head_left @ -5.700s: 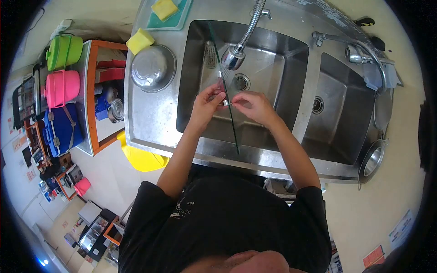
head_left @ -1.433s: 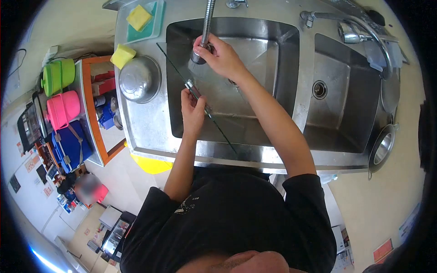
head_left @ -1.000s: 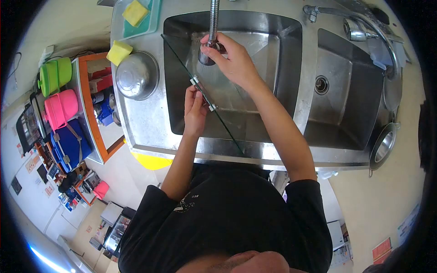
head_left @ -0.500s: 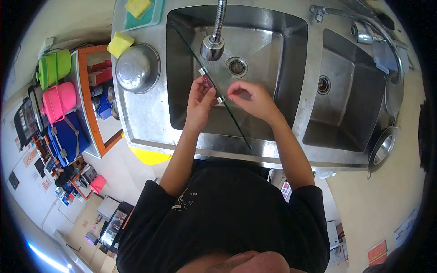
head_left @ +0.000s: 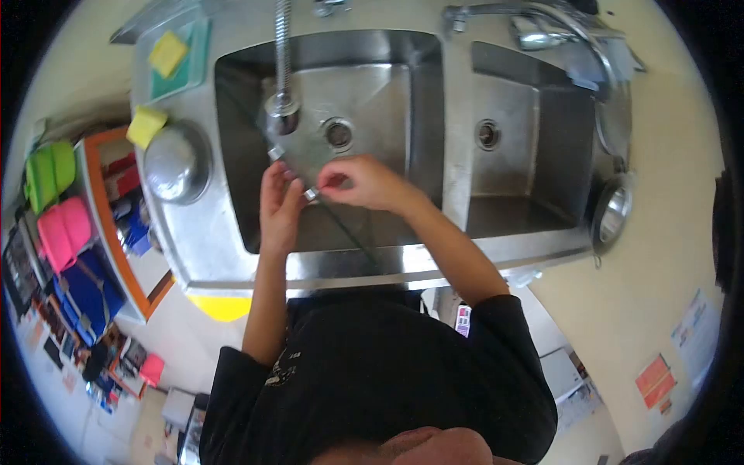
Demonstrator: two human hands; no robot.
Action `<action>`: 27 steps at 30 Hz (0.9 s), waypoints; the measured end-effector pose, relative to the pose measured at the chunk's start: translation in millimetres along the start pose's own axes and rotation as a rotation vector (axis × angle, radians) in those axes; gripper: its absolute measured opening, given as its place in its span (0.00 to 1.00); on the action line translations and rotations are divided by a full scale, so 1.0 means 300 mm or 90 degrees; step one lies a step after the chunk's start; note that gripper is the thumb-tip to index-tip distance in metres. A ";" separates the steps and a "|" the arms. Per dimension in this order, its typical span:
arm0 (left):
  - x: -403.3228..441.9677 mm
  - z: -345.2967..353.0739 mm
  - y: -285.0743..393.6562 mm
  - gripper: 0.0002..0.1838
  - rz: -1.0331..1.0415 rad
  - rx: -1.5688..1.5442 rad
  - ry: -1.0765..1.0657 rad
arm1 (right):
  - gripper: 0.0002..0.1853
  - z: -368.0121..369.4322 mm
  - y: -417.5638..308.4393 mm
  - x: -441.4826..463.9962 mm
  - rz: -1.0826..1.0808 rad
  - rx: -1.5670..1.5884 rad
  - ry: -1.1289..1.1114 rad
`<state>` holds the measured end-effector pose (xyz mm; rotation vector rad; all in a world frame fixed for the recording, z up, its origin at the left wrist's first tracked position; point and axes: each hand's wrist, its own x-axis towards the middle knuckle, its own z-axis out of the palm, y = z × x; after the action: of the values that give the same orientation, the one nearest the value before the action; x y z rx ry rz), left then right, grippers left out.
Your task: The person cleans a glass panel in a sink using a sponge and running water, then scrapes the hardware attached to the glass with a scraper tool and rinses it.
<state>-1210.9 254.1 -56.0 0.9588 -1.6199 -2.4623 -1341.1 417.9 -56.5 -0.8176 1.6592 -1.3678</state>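
A long, thin pane that looks like glass, with a dark green edge point(head_left: 346, 230), slants across the large sink basin and is seen nearly edge-on. Two small silver clips sit along it, an upper clip point(head_left: 276, 153) and a lower clip point(head_left: 311, 194). My left hand point(head_left: 280, 208) is closed around the edge between the clips, thumb on the near side. My right hand point(head_left: 368, 184) is pinched, its fingertips at the lower clip. Blur hides the exact contact there. The faucet's spring hose and spray head point(head_left: 282, 112) hang just above my left hand.
The large steel basin point(head_left: 426, 147) has a drain point(head_left: 338, 133); a smaller basin point(head_left: 504, 174) lies to the right. At left are an upturned metal bowl point(head_left: 177, 164), a yellow sponge point(head_left: 146, 126) and a green tray point(head_left: 198, 66). A strainer point(head_left: 612, 213) hangs at right.
The whole view has shifted, so the sink appears further left and lower. My right fingertips have come in to the lower clip. My left hand keeps its hold on the pane.
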 end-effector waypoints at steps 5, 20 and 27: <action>-0.005 -0.018 0.012 0.25 -0.016 0.014 -0.018 | 0.08 0.000 -0.029 0.002 0.029 -0.007 -0.008; -0.007 0.019 0.039 0.22 -0.006 -0.020 -0.012 | 0.10 -0.035 -0.045 0.055 0.233 0.045 -0.115; 0.001 0.028 0.034 0.22 -0.004 -0.017 -0.013 | 0.11 -0.062 -0.051 0.105 0.417 0.172 -0.174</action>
<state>-1218.3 256.3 -45.2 0.9398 -1.5872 -2.4989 -1372.2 395.7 -46.0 -0.2455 1.3206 -0.9352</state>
